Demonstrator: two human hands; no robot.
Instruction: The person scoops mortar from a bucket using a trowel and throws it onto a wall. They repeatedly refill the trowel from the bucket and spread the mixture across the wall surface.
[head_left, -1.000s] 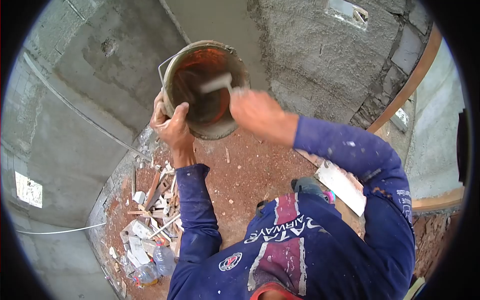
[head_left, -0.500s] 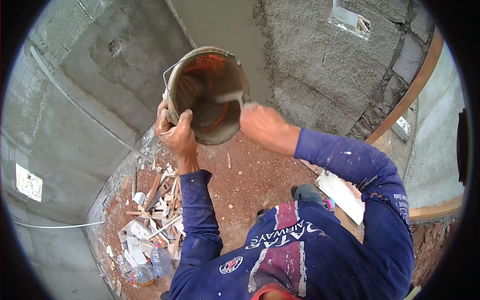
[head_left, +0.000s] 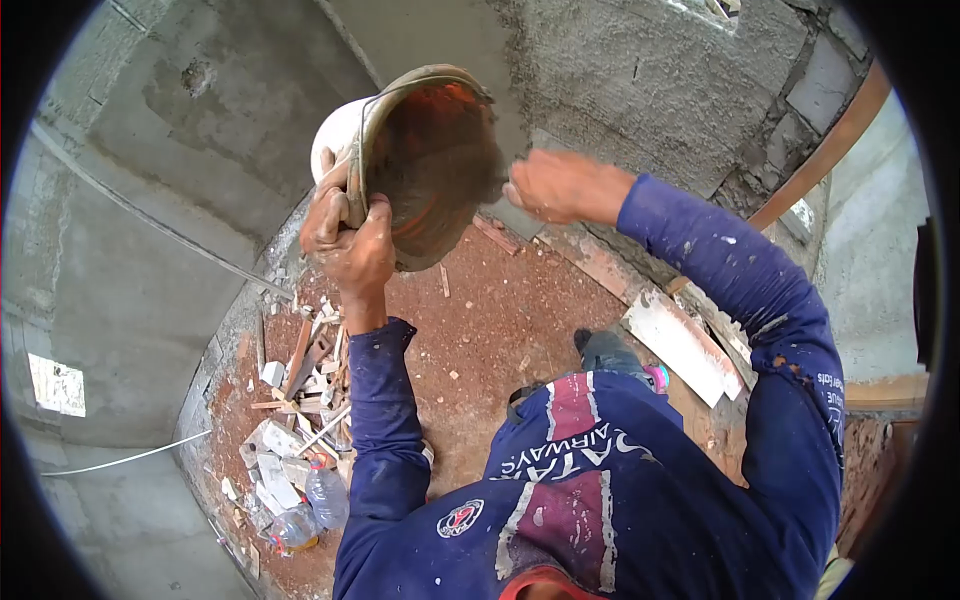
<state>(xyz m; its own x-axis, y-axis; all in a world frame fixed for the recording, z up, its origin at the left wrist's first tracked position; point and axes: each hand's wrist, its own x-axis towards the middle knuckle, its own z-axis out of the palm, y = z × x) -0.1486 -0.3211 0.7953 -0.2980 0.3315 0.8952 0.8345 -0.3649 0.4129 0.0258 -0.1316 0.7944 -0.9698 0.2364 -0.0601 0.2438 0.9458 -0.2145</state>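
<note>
My left hand (head_left: pixel 350 235) grips the rim of a bucket (head_left: pixel 340 140), its thumb over the edge and its fingers around the outside. The bucket is pale outside and coated in grey mortar inside, with orange patches near the top. It is held up off the ground, tilted with its mouth towards me. At the right side of the mouth, my right hand (head_left: pixel 570 187) is closed in a fist around a trowel. The trowel's blade is hard to make out now against the dark bucket; it showed inside the bucket earlier.
A plastered wall (head_left: pixel 620 110) stands ahead. Rubble and wood scraps (head_left: pixel 310 390) lie on the reddish dirt floor (head_left: pixel 500 320) at left, beside plastic bottles (head_left: pixel 326 495). A white-smeared board (head_left: pixel 680 345) lies at right. A thin pale pole (head_left: pixel 150 215) leans along the left wall.
The bucket has tipped further sideways, showing more of its pale outside. My right hand has moved right and slightly up, away from the rim, and the trowel blade no longer shows clearly inside.
</note>
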